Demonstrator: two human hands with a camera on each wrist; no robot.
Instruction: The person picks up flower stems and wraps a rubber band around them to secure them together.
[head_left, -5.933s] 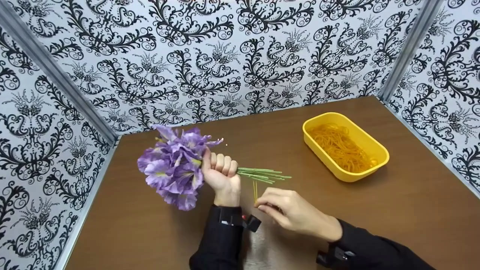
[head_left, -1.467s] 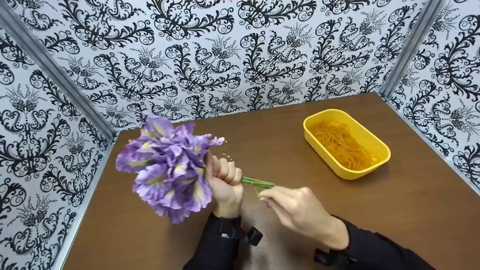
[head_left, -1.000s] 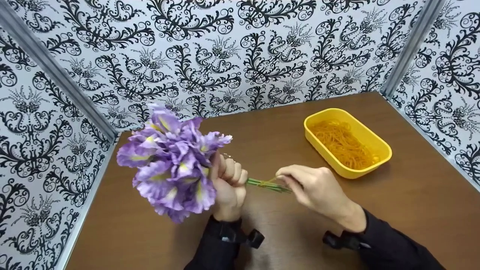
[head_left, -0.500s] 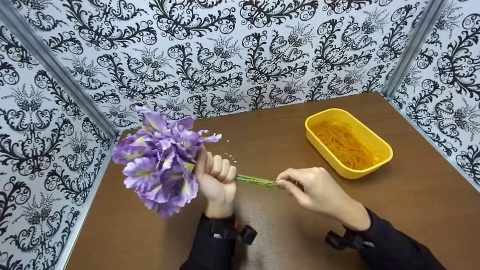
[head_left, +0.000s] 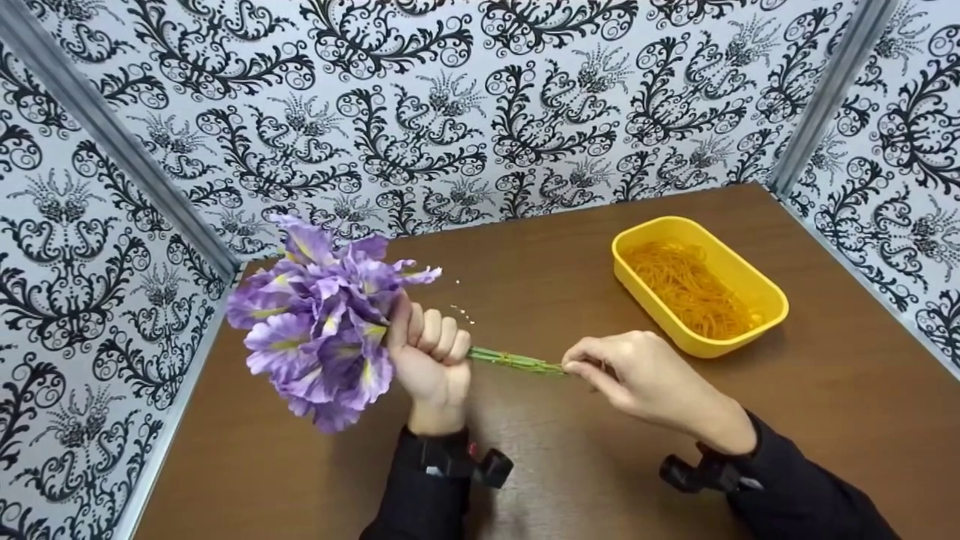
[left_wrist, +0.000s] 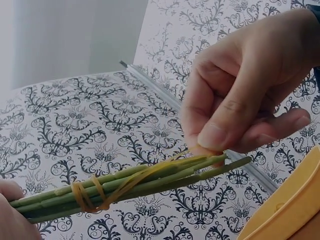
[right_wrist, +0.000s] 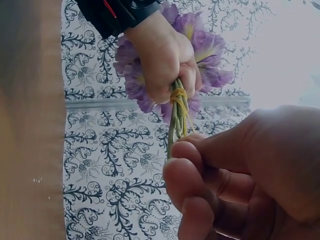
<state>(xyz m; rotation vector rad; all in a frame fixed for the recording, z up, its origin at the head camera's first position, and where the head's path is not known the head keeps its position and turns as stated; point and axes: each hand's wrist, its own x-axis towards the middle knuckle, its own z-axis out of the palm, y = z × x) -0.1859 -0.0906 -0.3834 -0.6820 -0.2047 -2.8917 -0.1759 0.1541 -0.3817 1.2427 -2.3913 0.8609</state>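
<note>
My left hand point(head_left: 431, 356) grips a bunch of purple irises point(head_left: 322, 330) just below the blooms, which lean left. The green stems point(head_left: 487, 353) stick out of the fist to the right. A thin yellow rubber band point(left_wrist: 85, 196) is wound round them a little beyond the fist; in the left wrist view one stretched loop runs from these turns along the stems. At the stem ends my right hand point(head_left: 637, 375) pinches that loop between thumb and forefinger. In the right wrist view the band's turns point(right_wrist: 178, 95) sit right against the left fist.
A yellow tub point(head_left: 750, 337) at the right holds a heap of loose rubber bands point(head_left: 686, 289). The brown table point(head_left: 540, 480) is bounded by patterned walls point(head_left: 420, 112) at the back and both sides. Small bright specks point(head_left: 463, 311) show behind the left hand.
The rubber band, earlier held apart below the stems, is now wound round them. My right hand has risen and moved right, drawing the loop along to the stem ends. My left hand keeps its grip.
</note>
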